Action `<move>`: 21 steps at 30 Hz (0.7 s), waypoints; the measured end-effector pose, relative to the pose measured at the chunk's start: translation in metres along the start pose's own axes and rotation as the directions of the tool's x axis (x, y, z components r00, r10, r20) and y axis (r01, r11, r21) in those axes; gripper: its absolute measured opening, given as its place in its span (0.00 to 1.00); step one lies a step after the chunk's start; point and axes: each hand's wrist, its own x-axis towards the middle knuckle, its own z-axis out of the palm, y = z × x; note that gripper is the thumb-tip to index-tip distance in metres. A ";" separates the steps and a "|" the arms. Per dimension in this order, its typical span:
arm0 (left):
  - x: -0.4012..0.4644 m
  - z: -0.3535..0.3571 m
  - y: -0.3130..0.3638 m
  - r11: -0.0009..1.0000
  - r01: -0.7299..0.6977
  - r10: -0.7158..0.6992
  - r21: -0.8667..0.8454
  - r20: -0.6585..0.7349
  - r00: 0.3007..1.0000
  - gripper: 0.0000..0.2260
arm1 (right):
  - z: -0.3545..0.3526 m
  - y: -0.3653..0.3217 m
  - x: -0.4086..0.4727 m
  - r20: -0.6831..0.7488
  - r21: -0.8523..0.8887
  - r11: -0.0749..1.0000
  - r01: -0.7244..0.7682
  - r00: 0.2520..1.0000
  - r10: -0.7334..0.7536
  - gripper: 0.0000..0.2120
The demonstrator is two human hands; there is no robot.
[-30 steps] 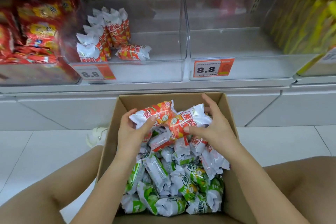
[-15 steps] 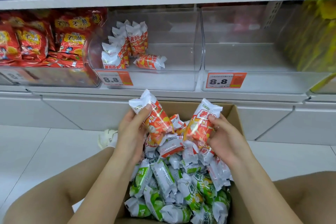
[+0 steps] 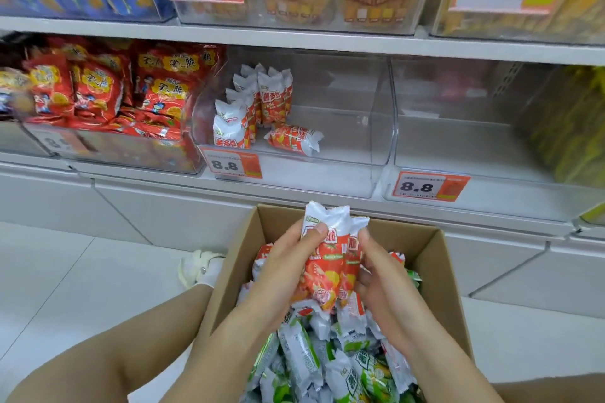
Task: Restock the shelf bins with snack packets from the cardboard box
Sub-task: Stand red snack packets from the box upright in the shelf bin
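An open cardboard box (image 3: 435, 258) sits on the floor below the shelf, full of green-and-white packets (image 3: 301, 360) with orange-and-white ones on top. Above the box, two orange-and-white snack packets (image 3: 330, 258) stand upright, pressed together side by side. My left hand (image 3: 288, 258) grips them from the left with the thumb across the top. My right hand (image 3: 379, 268) grips them from the right. A clear shelf bin (image 3: 343, 173) straight ahead holds several of the same orange packets (image 3: 258, 108) at its left side.
A second clear bin (image 3: 491, 157) to the right holds nothing I can see. Red snack bags (image 3: 108, 88) fill the bin at the left, yellow packs (image 3: 569, 127) the far right. Price tags marked 8.8 hang on the bin fronts. A white shoe (image 3: 199, 268) rests left of the box.
Both hands lifted an orange packet each from the box and brought them together into one upright pair. The view has tilted up toward the shelf.
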 end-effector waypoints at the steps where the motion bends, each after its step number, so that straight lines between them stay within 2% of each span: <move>1: 0.002 -0.003 0.006 1.000 -0.020 0.020 -0.014 -0.010 1.000 0.16 | 0.007 -0.007 0.002 0.046 -0.053 0.998 0.038 0.998 -0.035 0.23; 4: 0.008 -0.014 0.025 0.997 -0.067 0.067 -0.032 -0.014 0.998 0.17 | 0.031 -0.025 0.015 0.146 -0.185 0.975 0.123 0.985 -0.097 0.25; 7: 0.020 -0.030 0.043 0.995 -0.103 0.103 -0.011 -0.002 0.995 0.22 | 0.053 -0.043 0.034 0.180 -0.215 0.963 0.162 0.976 -0.124 0.26; 11: 0.042 -0.040 0.077 0.988 -0.127 0.133 -0.093 0.060 0.989 0.25 | 0.075 -0.068 0.069 0.237 -0.229 0.954 0.192 0.962 -0.136 0.31; 14: 0.062 -0.052 0.107 0.986 -0.128 0.140 -0.109 0.111 0.984 0.26 | 0.089 -0.095 0.101 0.293 -0.315 0.911 0.266 0.940 -0.173 0.32; 18: 0.101 -0.079 0.147 0.980 -0.190 0.175 0.060 0.196 0.965 0.21 | 0.102 -0.128 0.145 0.364 -0.410 0.855 0.319 0.916 -0.168 0.36; 21: 0.135 -0.090 0.169 0.929 -0.272 0.222 0.251 0.209 0.952 0.17 | 0.107 -0.141 0.176 0.284 -0.523 0.767 0.372 0.924 -0.255 0.32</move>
